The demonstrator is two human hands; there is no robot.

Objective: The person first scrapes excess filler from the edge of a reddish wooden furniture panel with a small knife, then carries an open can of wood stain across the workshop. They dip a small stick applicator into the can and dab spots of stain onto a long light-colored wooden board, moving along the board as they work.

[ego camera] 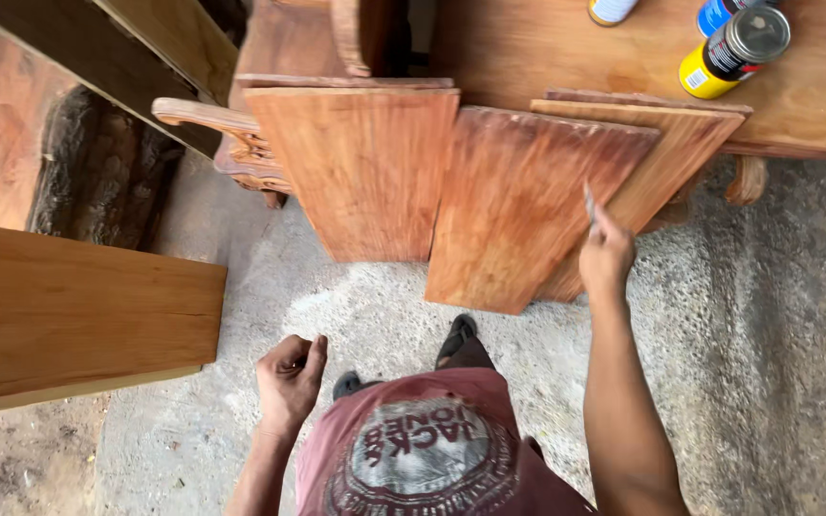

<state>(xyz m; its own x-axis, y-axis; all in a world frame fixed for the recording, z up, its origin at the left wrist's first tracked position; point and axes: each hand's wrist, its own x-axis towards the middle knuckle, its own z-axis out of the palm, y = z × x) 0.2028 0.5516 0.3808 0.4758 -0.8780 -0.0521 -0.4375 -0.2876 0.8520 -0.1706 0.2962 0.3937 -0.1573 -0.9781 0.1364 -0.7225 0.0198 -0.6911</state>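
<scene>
Looking down from the head view, we see our right hand (607, 254) pinching a small brush (589, 204) against the middle reddish board (518, 205) leaning on the table (547, 48), our left hand (289, 375) loosely curled and empty, and a yellow-and-black can (733, 53) near the table's right edge.

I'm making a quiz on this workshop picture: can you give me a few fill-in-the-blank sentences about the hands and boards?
1. The right hand holds a thin tool against a leaning ____.
2. The left hand holds ____.
3. The boards lean against a wooden ____.
4. The yellow can lies on its ____.

Missing words: board; nothing; table; side
</scene>
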